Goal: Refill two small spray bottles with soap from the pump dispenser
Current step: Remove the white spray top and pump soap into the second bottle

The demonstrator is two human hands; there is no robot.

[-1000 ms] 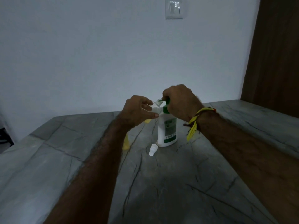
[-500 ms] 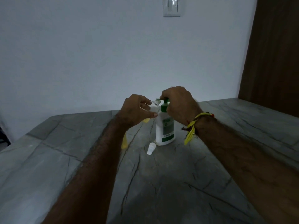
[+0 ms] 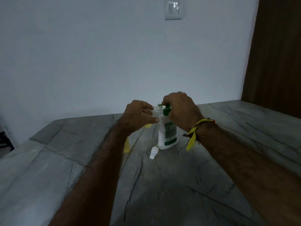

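A white pump dispenser (image 3: 168,133) with a green pump head and green label stands on the grey marble table (image 3: 179,185). My right hand (image 3: 180,111) covers the pump head from above. My left hand (image 3: 138,115) holds a small clear spray bottle (image 3: 156,111) tilted with its open mouth at the green nozzle; yellowish liquid shows at its lower end. A white spray cap (image 3: 153,152) lies on the table in front of the dispenser. A second small bottle (image 3: 127,146) with yellow liquid stands behind my left forearm, mostly hidden.
A pale wall with a light switch (image 3: 173,9) rises behind the table. A dark wooden door (image 3: 276,54) is at the right. The table's left edge falls away near a dark chair (image 3: 4,141).
The view has shifted slightly. My right hand stays on the pump head and my left hand keeps the small bottle at the nozzle.
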